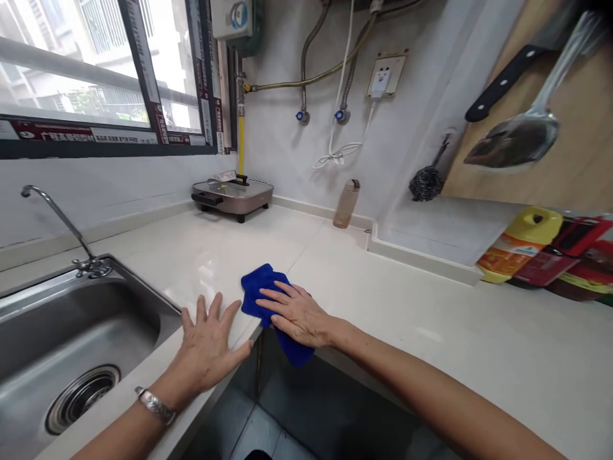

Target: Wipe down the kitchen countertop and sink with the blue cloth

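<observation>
A dark blue cloth (265,291) lies at the inner corner of the white countertop (306,249), with one end hanging over the front edge. My right hand (297,314) holds it against the surface, fingers fairly straight and close together over the fabric. Part of the cloth is hidden beneath the palm. To its left, my left hand (205,348) rests on the strip of counter beside the sink, fingers spread and nothing in them. A metal bracelet (156,405) circles the left wrist.
A steel sink (90,319) with a tap (90,263) is at left. Toward the back corner stand a lidded electric pan (234,193) and a translucent bottle (347,204). Right, a knife (502,83) and metal turner (520,137) hang above a yellow-capped jug (520,246).
</observation>
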Action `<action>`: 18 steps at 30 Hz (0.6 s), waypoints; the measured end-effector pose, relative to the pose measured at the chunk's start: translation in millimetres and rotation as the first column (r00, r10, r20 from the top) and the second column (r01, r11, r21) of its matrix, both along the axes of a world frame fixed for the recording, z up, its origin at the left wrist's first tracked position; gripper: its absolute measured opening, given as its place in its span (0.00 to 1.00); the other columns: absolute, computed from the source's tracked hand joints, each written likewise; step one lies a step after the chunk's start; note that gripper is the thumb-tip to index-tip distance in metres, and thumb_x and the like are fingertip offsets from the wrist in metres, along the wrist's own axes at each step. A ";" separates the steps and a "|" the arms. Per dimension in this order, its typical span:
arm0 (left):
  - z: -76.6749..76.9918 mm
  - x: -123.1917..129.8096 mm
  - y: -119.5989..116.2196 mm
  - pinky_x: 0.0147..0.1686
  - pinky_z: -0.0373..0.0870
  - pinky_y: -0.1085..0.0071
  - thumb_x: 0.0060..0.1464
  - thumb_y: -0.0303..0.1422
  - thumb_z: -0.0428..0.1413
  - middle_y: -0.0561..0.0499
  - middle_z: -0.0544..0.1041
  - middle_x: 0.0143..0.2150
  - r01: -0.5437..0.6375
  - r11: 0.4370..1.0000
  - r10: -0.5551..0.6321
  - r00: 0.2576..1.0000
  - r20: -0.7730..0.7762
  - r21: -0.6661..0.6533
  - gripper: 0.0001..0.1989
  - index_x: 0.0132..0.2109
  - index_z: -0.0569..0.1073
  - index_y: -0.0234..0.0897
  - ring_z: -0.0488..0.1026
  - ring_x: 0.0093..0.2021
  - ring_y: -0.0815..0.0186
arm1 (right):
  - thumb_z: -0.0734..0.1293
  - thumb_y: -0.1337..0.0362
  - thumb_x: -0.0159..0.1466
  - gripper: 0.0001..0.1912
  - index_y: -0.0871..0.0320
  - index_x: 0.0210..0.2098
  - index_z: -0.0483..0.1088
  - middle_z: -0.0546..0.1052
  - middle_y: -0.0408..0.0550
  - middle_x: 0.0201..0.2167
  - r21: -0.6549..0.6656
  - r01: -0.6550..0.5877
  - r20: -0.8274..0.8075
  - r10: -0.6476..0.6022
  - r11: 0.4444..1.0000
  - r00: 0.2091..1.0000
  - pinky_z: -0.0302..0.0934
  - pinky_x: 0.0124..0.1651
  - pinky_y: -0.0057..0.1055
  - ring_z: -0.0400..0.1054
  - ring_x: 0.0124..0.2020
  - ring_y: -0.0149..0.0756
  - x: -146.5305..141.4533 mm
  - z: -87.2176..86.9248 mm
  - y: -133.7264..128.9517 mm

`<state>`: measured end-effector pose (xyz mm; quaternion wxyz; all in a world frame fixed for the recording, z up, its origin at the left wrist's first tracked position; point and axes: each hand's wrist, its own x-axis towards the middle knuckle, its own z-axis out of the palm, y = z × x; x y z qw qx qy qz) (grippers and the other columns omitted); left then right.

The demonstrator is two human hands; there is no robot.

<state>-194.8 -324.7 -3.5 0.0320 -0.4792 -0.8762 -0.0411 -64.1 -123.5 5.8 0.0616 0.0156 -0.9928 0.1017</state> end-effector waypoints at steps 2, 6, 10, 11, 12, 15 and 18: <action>0.2 0.5 0.3 0.64 0.39 0.33 0.55 0.53 0.50 0.34 0.50 0.73 -0.006 1.000 0.005 1.000 0.021 0.014 0.41 0.71 0.56 0.38 0.40 0.71 0.32 | 0.50 0.53 0.73 0.26 0.44 0.69 0.55 0.52 0.38 0.71 -0.005 0.009 0.004 -0.009 1.000 1.000 0.39 0.69 0.58 0.39 0.71 0.49 -30.5 0.1 -4.3; -1.7 -0.8 1.3 0.64 0.33 0.33 0.54 0.56 0.50 0.32 0.50 0.72 -0.024 0.999 0.022 0.998 0.058 0.041 0.46 0.70 0.55 0.31 0.38 0.71 0.31 | 0.51 0.52 0.72 0.26 0.44 0.68 0.56 0.52 0.37 0.72 -0.013 0.096 0.005 -0.096 0.995 0.995 0.39 0.69 0.59 0.39 0.71 0.49 -84.8 -0.5 -12.8; -0.8 -7.8 -0.8 0.66 0.27 0.38 0.53 0.49 0.51 0.37 0.52 0.73 -0.091 0.937 -0.020 0.950 0.312 0.338 0.42 0.70 0.55 0.33 0.39 0.73 0.40 | 0.51 0.52 0.72 0.27 0.46 0.68 0.56 0.51 0.38 0.72 -0.022 0.185 0.005 -0.185 0.982 0.983 0.39 0.69 0.58 0.39 0.72 0.49 -108.4 -0.2 -20.1; 0.3 -10.7 -1.4 0.67 0.27 0.42 0.54 0.45 0.50 0.39 0.54 0.72 -0.170 0.873 -0.033 0.914 0.403 0.456 0.39 0.70 0.56 0.34 0.41 0.73 0.44 | 0.51 0.53 0.72 0.27 0.46 0.68 0.56 0.51 0.38 0.72 -0.020 0.190 0.005 -0.190 0.982 0.982 0.39 0.69 0.58 0.39 0.72 0.49 -108.0 -0.3 -22.0; 1.6 -13.8 -1.7 0.69 0.28 0.45 0.54 0.41 0.48 0.39 0.56 0.71 -0.262 0.795 -0.044 0.875 0.483 0.547 0.37 0.69 0.57 0.33 0.44 0.73 0.49 | 0.51 0.53 0.72 0.27 0.46 0.68 0.56 0.51 0.38 0.72 -0.016 0.187 0.004 -0.187 0.982 0.982 0.39 0.69 0.58 0.39 0.71 0.50 -105.7 -0.4 -24.4; 5.1 -24.6 -0.7 0.69 0.40 0.53 0.55 0.38 0.46 0.37 0.61 0.69 -0.462 0.624 -0.058 0.777 0.626 0.630 0.32 0.65 0.61 0.31 0.53 0.70 0.54 | 0.52 0.53 0.72 0.27 0.47 0.68 0.57 0.52 0.39 0.72 -0.009 0.154 0.001 -0.154 0.988 0.988 0.38 0.69 0.57 0.40 0.71 0.50 -91.0 -0.8 -36.4; 9.6 -36.4 0.9 0.66 0.53 0.57 0.53 0.40 0.48 0.37 0.66 0.65 -0.553 0.555 -0.112 0.690 0.715 0.622 0.29 0.59 0.67 0.32 0.60 0.67 0.53 | 0.54 0.54 0.71 0.27 0.48 0.68 0.58 0.53 0.41 0.71 -0.002 0.099 -0.009 -0.099 0.995 0.995 0.40 0.68 0.58 0.41 0.71 0.50 -73.0 0.4 -58.9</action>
